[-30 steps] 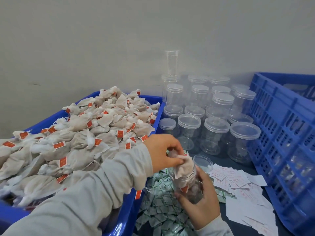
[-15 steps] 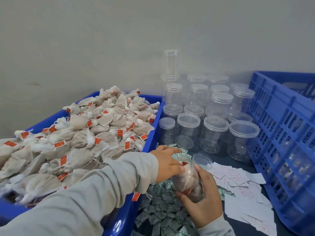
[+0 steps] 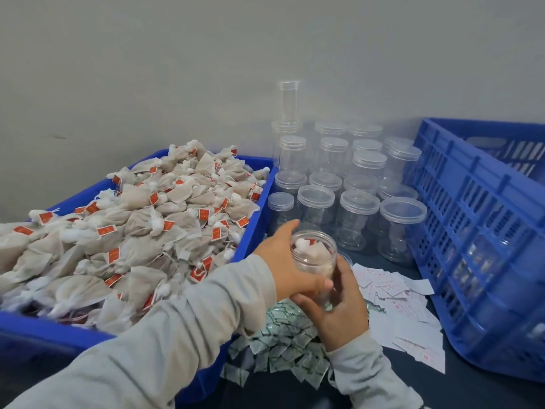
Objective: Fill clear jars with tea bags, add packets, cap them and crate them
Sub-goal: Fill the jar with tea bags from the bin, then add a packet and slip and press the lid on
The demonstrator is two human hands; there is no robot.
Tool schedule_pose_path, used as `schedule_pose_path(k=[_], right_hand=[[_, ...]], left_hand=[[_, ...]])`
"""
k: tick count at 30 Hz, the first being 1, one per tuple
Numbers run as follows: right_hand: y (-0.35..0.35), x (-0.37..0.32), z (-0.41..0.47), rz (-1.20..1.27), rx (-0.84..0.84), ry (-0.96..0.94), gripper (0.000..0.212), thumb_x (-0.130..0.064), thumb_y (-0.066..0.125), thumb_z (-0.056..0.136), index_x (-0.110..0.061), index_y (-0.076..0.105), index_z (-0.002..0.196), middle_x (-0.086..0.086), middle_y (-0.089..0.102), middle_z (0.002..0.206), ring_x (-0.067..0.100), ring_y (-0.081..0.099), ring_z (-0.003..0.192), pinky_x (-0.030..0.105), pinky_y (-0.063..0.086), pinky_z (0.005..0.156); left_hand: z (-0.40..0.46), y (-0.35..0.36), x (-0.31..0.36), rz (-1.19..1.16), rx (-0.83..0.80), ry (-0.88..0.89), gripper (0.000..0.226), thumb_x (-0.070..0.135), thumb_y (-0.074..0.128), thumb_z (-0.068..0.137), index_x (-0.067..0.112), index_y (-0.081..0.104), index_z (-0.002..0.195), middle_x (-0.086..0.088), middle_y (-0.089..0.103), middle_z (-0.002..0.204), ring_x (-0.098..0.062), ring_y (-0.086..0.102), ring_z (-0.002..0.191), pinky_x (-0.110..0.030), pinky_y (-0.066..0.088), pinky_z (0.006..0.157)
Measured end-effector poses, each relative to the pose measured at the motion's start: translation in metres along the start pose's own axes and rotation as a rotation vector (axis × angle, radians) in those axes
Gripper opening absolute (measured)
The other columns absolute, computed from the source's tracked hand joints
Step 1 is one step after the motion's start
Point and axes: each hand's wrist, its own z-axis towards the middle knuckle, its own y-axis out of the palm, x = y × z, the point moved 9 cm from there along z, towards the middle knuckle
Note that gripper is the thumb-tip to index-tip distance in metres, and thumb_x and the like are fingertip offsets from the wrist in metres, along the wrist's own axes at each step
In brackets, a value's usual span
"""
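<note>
We held the open clear plastic jar [image 3: 315, 262] between both hands, tilted a little toward us, just in front of the cluster of capped empty clear jars [image 3: 348, 184]. Our left hand [image 3: 290, 262] wrapped round the jar's left side, thumb along its lower wall and fingers curled behind the rim. Our right hand [image 3: 339, 311] cupped it from below and from the right, fingers curled up against the glassy wall, so the two hands touched each other under the jar. Both were clamped on the jar; neither was free. Inside it we saw several beige paper tea bags [image 3: 312, 255] with white tied tops and a red tag, reaching close to the mouth, which carried no cap.

To the left of the jar stood the blue plastic tub [image 3: 256, 231], heaped above its rim with loose tea bags [image 3: 141, 231] bearing red labels. Below the jar, toward us, lay a pile of small green-and-white printed packets [image 3: 280, 346] on the dark tabletop [image 3: 383, 391]. To the right of the jar white paper slips with red print [image 3: 392, 293] were scattered, and a loose clear round lid [image 3: 345, 258] peeked out just behind our right thumb. Further right of the jar stood the blue slotted plastic crate [image 3: 483, 225], its near wall tall beside the slips. Behind the capped jars a narrow clear tube [image 3: 289, 101] rose against the grey wall [image 3: 206, 69].
</note>
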Motion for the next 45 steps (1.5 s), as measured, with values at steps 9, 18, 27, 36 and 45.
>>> schedule_pose_path(k=[9, 18, 27, 36, 45], right_hand=[[0.009, 0.074, -0.010, -1.047, -0.759, -0.032, 0.051, -0.039, 0.055, 0.092, -0.022, 0.046, 0.139, -0.006, 0.036, 0.148, 0.011, 0.031, 0.134, 0.017, 0.019, 0.106], [-0.009, 0.073, 0.026, -1.208, -0.578, 0.033, 0.026, -0.021, 0.052, 0.090, -0.016, 0.068, 0.110, 0.008, 0.063, 0.116, 0.022, 0.053, 0.110, 0.022, 0.036, 0.086], [-0.031, 0.074, 0.013, -1.326, -0.596, 0.241, 0.035, -0.043, 0.056, 0.089, -0.019, 0.067, 0.112, 0.010, 0.057, 0.117, 0.024, 0.053, 0.112, 0.025, 0.038, 0.086], [-0.040, 0.063, 0.004, -1.117, -0.469, 0.251, 0.020, -0.028, 0.068, 0.084, -0.018, 0.073, 0.100, -0.001, 0.050, 0.112, 0.015, 0.050, 0.112, 0.012, 0.032, 0.087], [-0.037, -0.058, 0.023, -0.601, -0.148, -0.106, 0.027, -0.008, 0.082, 0.068, -0.031, 0.069, 0.060, -0.018, 0.063, 0.057, -0.002, 0.058, 0.059, 0.009, 0.045, 0.060]], left_hand=[[-0.058, -0.031, -0.014, -0.582, 0.336, 0.025, 0.054, 0.010, 0.086, 0.057, 0.016, 0.061, 0.105, -0.003, 0.070, 0.094, -0.016, 0.067, 0.085, -0.026, 0.056, 0.072], [-0.057, 0.054, -0.061, -0.391, 0.405, -0.022, 0.071, 0.014, 0.088, 0.052, 0.037, 0.045, 0.104, 0.022, 0.052, 0.100, 0.002, 0.055, 0.089, 0.002, 0.036, 0.073], [-0.044, 0.081, -0.078, -0.322, 0.298, 0.056, 0.066, 0.043, 0.076, 0.050, 0.051, 0.040, 0.105, 0.025, 0.057, 0.103, 0.019, 0.051, 0.095, 0.001, 0.035, 0.080], [-0.042, 0.082, -0.083, -0.302, 0.293, 0.060, 0.077, 0.059, 0.070, 0.045, 0.045, 0.037, 0.113, 0.010, 0.059, 0.113, -0.007, 0.056, 0.106, -0.020, 0.043, 0.093], [-0.041, 0.084, -0.084, -0.330, 0.278, 0.053, 0.068, 0.057, 0.069, 0.048, 0.050, 0.039, 0.109, 0.017, 0.058, 0.110, -0.003, 0.056, 0.103, -0.019, 0.045, 0.091]])
